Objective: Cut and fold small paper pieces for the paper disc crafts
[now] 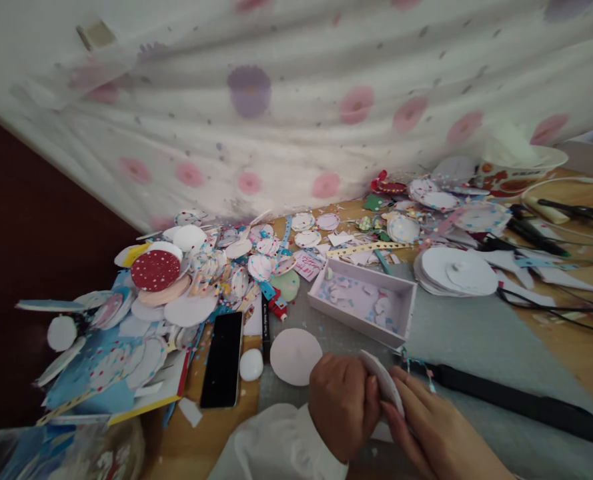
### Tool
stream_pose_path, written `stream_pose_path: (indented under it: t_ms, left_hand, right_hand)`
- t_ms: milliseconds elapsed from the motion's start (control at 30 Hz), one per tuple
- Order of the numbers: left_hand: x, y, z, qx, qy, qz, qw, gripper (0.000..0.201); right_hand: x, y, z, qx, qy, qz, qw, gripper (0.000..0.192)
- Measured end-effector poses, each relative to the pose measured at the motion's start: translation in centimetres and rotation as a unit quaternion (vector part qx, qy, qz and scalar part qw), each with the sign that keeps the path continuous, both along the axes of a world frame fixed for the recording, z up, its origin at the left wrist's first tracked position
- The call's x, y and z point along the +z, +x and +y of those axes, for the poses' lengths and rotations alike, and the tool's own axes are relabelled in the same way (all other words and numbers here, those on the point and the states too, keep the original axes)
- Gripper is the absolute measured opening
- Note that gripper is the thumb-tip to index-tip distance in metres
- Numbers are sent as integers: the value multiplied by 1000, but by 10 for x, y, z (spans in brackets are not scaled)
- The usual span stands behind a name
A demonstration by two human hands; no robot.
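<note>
Both hands meet low in the middle of the head view around a white paper disc (382,379), seen nearly edge-on and tilted. My left hand (340,402), coming out of a white sleeve, is closed with its fingertips at the disc's left side. On the other side my right hand (433,417) pinches the disc between thumb and fingers. A second paper disc (296,357) lies flat on the grey mat just left of my left hand. Beyond the hands stands a shallow white box (361,327) with paper scraps in it.
A black-handled tool (516,398) lies right of my hands. To the left are a phone (222,360), a white case (251,365) and a heap of decorated paper discs (191,310). More stacked discs (456,270), cables and a paper tub (516,170) sit at the right.
</note>
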State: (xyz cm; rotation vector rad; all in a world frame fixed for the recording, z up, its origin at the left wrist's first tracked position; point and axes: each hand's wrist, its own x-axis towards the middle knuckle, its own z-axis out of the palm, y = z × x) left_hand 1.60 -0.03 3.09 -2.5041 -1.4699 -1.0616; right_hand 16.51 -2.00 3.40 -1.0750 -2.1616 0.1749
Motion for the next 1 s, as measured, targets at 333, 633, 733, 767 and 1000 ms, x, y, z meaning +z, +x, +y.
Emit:
stream_pose_path:
  t_ms: [333,633,733,767,1000]
  left_hand:
    - [3,-17,8,-115,28,66,991,63]
    - [-27,-23,20,-220,76,74,970,46]
    - [-41,-21,18,-214,63,47,974,45]
    - [-45,-20,16,-216,62,42,973,44]
    - [-50,-21,13,-251,42,26,967,36]
  right_hand:
    - [15,1,-3,-2,-277,141,951,48]
    - [5,-5,-5,-47,-388,204,898,59]
    - [1,-7,-7,-51,-383,214,897,64]
    - [0,-7,-7,-54,-378,212,899,65]
    - [-13,2,-15,-45,-339,177,923,59]
